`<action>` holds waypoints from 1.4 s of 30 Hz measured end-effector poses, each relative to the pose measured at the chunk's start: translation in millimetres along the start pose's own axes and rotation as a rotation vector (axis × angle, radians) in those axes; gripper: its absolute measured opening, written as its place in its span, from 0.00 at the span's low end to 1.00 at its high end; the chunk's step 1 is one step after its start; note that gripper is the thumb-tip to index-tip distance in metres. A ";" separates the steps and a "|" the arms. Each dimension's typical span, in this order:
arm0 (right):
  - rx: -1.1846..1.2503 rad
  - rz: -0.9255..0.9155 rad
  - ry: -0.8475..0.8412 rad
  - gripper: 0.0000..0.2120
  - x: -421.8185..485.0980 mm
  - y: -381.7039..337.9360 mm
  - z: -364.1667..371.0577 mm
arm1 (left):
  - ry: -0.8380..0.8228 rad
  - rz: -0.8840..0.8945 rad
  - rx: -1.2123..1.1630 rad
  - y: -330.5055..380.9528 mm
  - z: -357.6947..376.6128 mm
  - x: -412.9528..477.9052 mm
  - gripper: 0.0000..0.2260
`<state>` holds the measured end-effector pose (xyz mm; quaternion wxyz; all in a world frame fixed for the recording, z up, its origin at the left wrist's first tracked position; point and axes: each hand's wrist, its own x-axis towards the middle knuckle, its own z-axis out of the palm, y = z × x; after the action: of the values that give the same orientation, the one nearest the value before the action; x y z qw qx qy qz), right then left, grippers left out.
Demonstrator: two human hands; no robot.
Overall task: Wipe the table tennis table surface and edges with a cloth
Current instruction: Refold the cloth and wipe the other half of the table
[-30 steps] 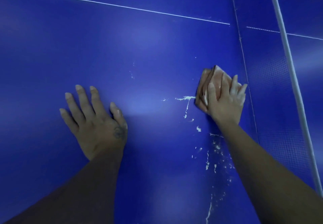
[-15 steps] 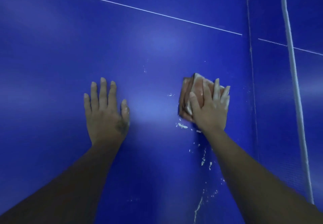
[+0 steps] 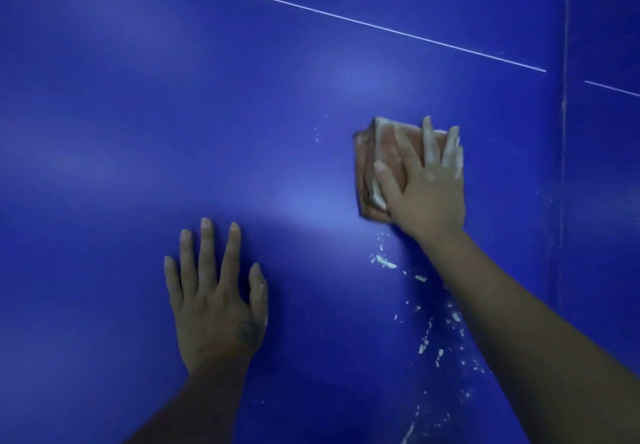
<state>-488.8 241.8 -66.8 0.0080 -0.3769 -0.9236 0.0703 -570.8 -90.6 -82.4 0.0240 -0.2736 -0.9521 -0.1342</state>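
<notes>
Pressing on a folded pinkish-orange cloth, the right hand lies flat, its white-dusted fingers straight and spread and its thumb laid across the cloth. The cloth sits on the right part of the glossy blue table tennis table surface, on the near side of a thin white line. The left hand rests palm-down on the bare surface, well apart from the cloth, fingers straight, holding nothing. Whitish flecks trail beside the right forearm.

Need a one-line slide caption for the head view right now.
Right hand presses an orange cloth on the blue table near white smears; left hand rests flat.
</notes>
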 end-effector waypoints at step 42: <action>0.007 -0.235 0.006 0.33 32.6 0.6 -6.0 | -0.002 -0.021 -0.033 2.3 -3.9 2.0 0.28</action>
<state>-511.4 265.6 -62.2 0.0204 -0.2665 -0.9610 0.0709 -571.4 -88.7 -77.8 0.0172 -0.2639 -0.9527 -0.1500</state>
